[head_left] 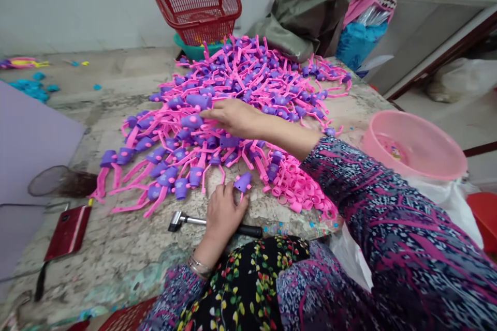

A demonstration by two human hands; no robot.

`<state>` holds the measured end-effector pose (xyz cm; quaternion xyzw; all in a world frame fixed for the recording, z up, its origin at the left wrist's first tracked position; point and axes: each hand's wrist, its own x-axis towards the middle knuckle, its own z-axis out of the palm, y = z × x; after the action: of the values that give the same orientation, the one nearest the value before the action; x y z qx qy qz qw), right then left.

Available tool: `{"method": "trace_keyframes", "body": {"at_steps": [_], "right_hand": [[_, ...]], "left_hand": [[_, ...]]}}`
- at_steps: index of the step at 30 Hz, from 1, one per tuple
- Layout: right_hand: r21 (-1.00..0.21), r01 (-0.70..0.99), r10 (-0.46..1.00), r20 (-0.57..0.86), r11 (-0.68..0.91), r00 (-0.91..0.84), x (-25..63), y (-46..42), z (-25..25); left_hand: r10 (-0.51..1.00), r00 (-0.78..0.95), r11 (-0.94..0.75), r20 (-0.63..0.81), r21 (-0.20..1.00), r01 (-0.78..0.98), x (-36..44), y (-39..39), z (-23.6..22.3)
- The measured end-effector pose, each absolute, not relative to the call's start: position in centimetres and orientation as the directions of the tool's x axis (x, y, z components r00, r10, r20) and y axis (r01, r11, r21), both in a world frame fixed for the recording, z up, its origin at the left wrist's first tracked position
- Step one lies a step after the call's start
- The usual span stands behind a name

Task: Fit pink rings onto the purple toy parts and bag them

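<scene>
A large pile of purple doll torsos with pink arms (233, 72) covers the middle of the worktable. My right hand (236, 118) reaches over the pile with fingers stretched out, the fingertips at a purple torso (192, 121); any grip beneath the fingers is hidden. Near the front edge, my left hand (224, 211) is closed on the pink part of a single doll torso (243, 182), whose purple body sticks up beyond the fingers. Under the left wrist lies a small hammer (250, 230) with a black handle and metal shaft. Loose pink rings (297, 186) are heaped right of that hand.
At the right edge stands a pink basin (417, 147) with small pieces inside. A red basket (194, 0) sits on a green bowl (198, 50) behind the pile. A dark red phone-like object (69, 231) and a wire loop (48, 181) lie left. Blue pieces (31, 89) are further back.
</scene>
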<state>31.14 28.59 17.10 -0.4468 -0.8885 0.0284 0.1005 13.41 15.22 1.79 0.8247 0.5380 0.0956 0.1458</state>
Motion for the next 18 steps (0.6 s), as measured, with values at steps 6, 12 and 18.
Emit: {"method": "trace_keyframes", "body": {"at_steps": [6,12,18], "right_hand": [[-0.317,0.739,0.801,0.161,0.595,-0.576,33.7,25.4,17.0],[-0.428,0.896,0.983,-0.084,0.115,-0.166,42.0,21.0,14.0],[-0.205,0.979,0.926,-0.37,-0.001,-0.077,42.6,20.2,9.7]], "left_hand": [[0.921,0.39,-0.362,-0.012,0.349,0.865,13.4,15.1,1.7],[0.917,0.4,-0.374,0.001,0.352,0.858,13.4,15.2,1.6],[0.92,0.392,-0.368,-0.003,0.34,0.865,13.5,15.2,1.8]]}}
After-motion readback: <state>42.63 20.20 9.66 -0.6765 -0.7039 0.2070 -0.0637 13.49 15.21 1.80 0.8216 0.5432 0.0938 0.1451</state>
